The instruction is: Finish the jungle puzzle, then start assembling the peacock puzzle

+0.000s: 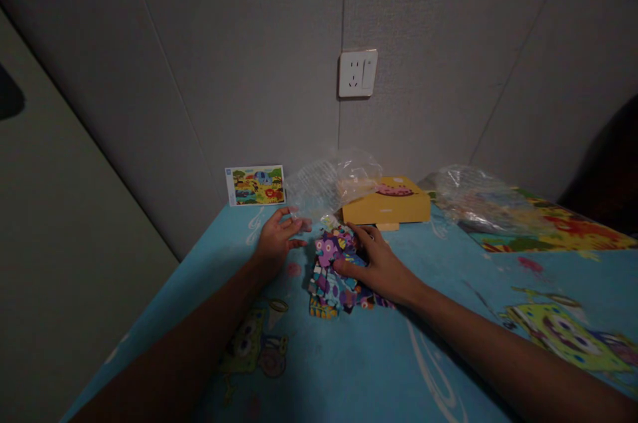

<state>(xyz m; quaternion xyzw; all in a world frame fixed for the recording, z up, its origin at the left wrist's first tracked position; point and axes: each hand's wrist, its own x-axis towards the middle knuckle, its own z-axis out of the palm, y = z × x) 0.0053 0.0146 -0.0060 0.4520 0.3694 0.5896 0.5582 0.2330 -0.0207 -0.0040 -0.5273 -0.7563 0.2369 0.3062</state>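
Note:
A pile of colourful jigsaw puzzle pieces (333, 277), mostly purple and blue, lies on the patterned blue cloth (349, 370). My right hand (376, 267) curls over the pile's right side, its thumb on top of the pieces and the other fingers along the far edge. To the left of the pile, my left hand (279, 240) has its fingers apart, their tips at the lower edge of a clear plastic bag (314, 187). Whether those fingertips touch the bag is hard to tell. The bag stands crumpled behind the pieces.
Behind the pile sits a yellow box (389, 210), partly behind the bag. A picture card (256, 185) with animals leans against the wall. On the right, another clear plastic bag (483, 200) lies over a colourful sheet (563, 227). A wall socket (357, 74) is above.

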